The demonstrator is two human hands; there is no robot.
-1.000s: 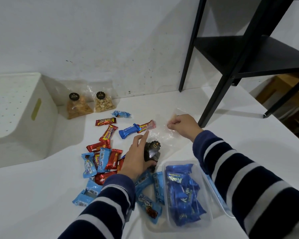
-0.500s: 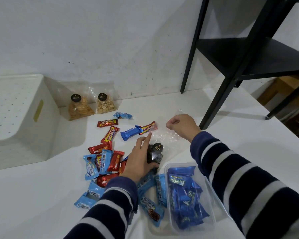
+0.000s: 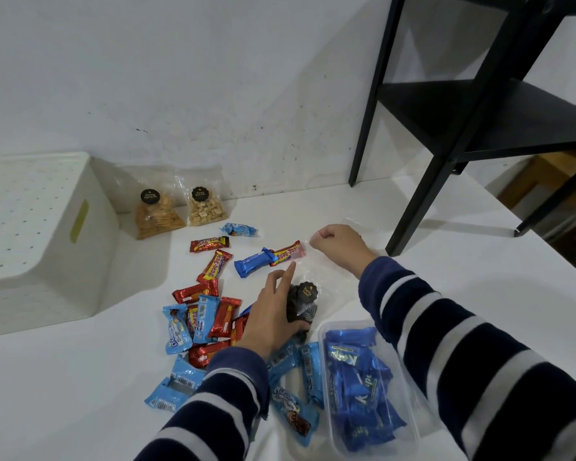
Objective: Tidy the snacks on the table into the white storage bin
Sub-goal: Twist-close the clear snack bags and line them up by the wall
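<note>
On the white table (image 3: 446, 294), a clear bag of dark cookies (image 3: 301, 306) lies at the middle, between the two hands. The left hand (image 3: 271, 314) grips its near, filled end, thumb curled under, index finger stretched out. The right hand (image 3: 338, 244) pinches the bag's far, clear plastic top, fingers curled. Red and blue wrapped snacks (image 3: 210, 311) lie scattered just left of the left hand. The white storage bin (image 3: 44, 241) stands well apart at far left.

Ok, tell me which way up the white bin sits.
Upside down: the white bin shows its dotted base on top, no opening visible.
</note>
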